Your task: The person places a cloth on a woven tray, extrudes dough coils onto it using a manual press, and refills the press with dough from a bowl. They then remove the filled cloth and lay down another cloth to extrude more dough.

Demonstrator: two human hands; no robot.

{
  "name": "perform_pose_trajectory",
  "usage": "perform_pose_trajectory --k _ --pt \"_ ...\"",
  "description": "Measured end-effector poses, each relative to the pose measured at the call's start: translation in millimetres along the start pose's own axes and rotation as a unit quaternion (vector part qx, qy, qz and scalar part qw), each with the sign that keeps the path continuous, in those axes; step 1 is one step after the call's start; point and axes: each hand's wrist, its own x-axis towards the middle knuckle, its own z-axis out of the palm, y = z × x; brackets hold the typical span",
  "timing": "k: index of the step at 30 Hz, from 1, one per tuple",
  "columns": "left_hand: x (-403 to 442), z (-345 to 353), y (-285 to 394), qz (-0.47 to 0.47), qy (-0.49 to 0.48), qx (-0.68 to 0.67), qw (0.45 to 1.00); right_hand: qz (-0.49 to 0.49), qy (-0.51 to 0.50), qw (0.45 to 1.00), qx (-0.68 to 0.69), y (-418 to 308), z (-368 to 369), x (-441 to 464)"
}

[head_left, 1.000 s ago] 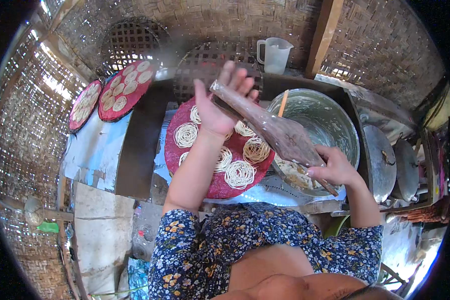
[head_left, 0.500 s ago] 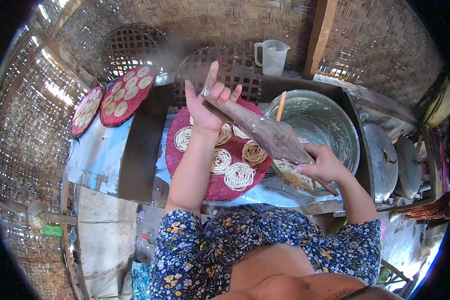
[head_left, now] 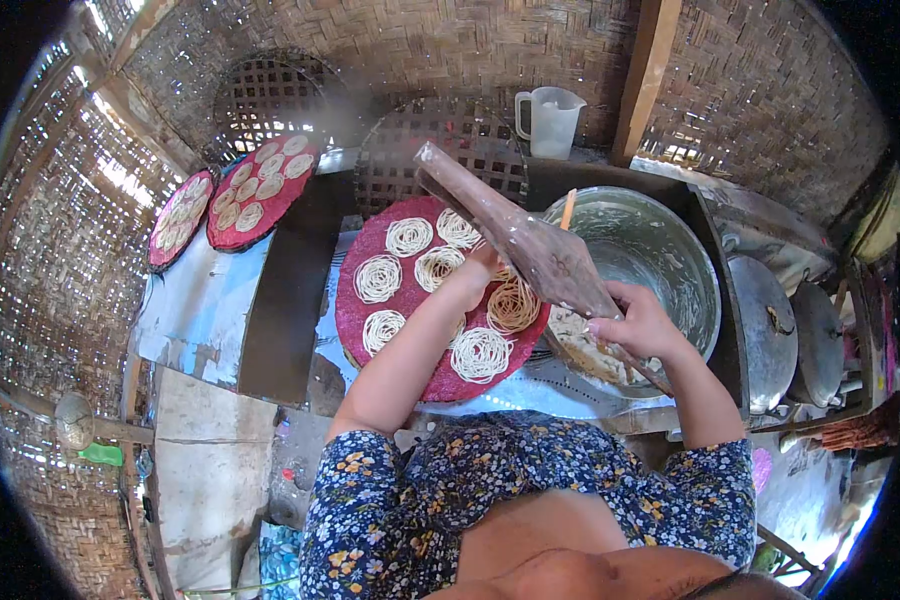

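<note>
My right hand (head_left: pixel 638 322) is closed around the near end of a long wooden press (head_left: pixel 545 258), which has two handle-like parts and slants across my front. The far end of the press rises over the back of a round red tray (head_left: pixel 365 340). Beneath the middle of the press is my left hand (head_left: pixel 482 268); its fingers are hidden behind the wood, so their grip does not show. Several pale coils of noodle-like strands (head_left: pixel 481 354) lie on the tray, and one browner coil (head_left: pixel 513 306) sits by the left hand. The press partly covers this side of the tray.
A large metal basin (head_left: pixel 685 270) with dough (head_left: pixel 582 345) and a wooden stick (head_left: pixel 568 210) stands at the right. Behind is a plastic jug (head_left: pixel 552 124). Two more red trays (head_left: pixel 260 193) of coils lean at the left. Lidded pots (head_left: pixel 760 330) stand far right.
My left hand has come down from the far end of the press and gone underneath its middle. More coils on the tray show now. My right hand keeps its hold.
</note>
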Motion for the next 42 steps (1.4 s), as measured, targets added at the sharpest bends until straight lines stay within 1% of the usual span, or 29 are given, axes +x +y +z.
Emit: perform_pose_trajectory --k 2,5,7,8,10,11,12,13,14,16,17,20,21,24,25,28,31,35,38,39,42 --pt "-3 4 6 -0.007 0.017 0.009 1.000 0.003 0.004 1.000 0.013 2 1 2" --pt "-9 12 16 -0.014 0.038 0.042 0.998 0.035 -0.009 0.998 0.053 -5 0 2" --pt "-15 19 21 -0.003 0.040 0.066 0.997 -0.012 0.020 1.000 0.020 5 3 4" --pt "-13 16 17 -0.013 0.038 0.072 0.997 -0.034 0.035 0.999 0.004 9 4 5" --pt "-1 3 -4 -0.036 0.035 0.083 0.995 0.011 0.029 0.998 0.059 11 4 5" --pt "8 -7 -21 -0.041 0.077 0.149 0.985 0.034 0.026 0.995 0.087 12 4 4" --pt "16 -20 -41 -0.046 0.119 0.213 0.969 0.025 0.031 0.993 0.109 14 4 3" --pt "16 -23 -44 -0.051 0.159 0.277 0.946 0.017 0.036 0.991 0.130 17 4 3" --pt "13 -25 -48 -0.035 0.170 0.301 0.938 0.008 0.042 0.987 0.152 20 3 1" --pt "-10 -16 -34 -0.002 0.191 0.348 0.918 0.019 0.055 0.985 0.162 21 0 -3" --pt "-20 -17 -29 -0.025 0.167 0.389 0.906 0.024 0.061 0.984 0.167 22 -1 -5" --pt "-54 -9 -24 0.070 0.115 0.547 0.826 0.016 0.070 0.977 0.202 29 -4 -10" --pt "-59 -11 -30 0.080 0.098 0.576 0.807 0.024 0.087 0.973 0.213 22 -4 -15" --pt "-74 -11 -41 0.181 0.118 0.686 0.695 0.016 0.103 0.968 0.228 23 -5 -25" --pt "-77 -11 -40 0.162 0.106 0.692 0.695 0.010 0.097 0.969 0.226 29 -6 -30" --pt "-92 -11 -33 0.160 0.112 0.699 0.688 0.013 0.107 0.954 0.281 34 -3 -49" --pt "-97 -12 -24 0.161 0.155 0.685 0.693 0.015 0.109 0.953 0.283 42 2 -69" --pt "-87 -16 -18 0.213 0.178 0.635 0.721 0.042 0.105 0.958 0.263 55 14 -96" --pt "-74 -18 -23 0.194 0.157 0.645 0.722 0.088 0.093 0.958 0.258 58 24 -114" --pt "-69 -16 -26 0.197 0.168 0.639 0.724 0.085 0.088 0.955 0.269 62 27 -119" --pt "-57 -16 -29 0.176 0.149 0.639 0.734 0.078 0.074 0.956 0.273 89 38 -136"
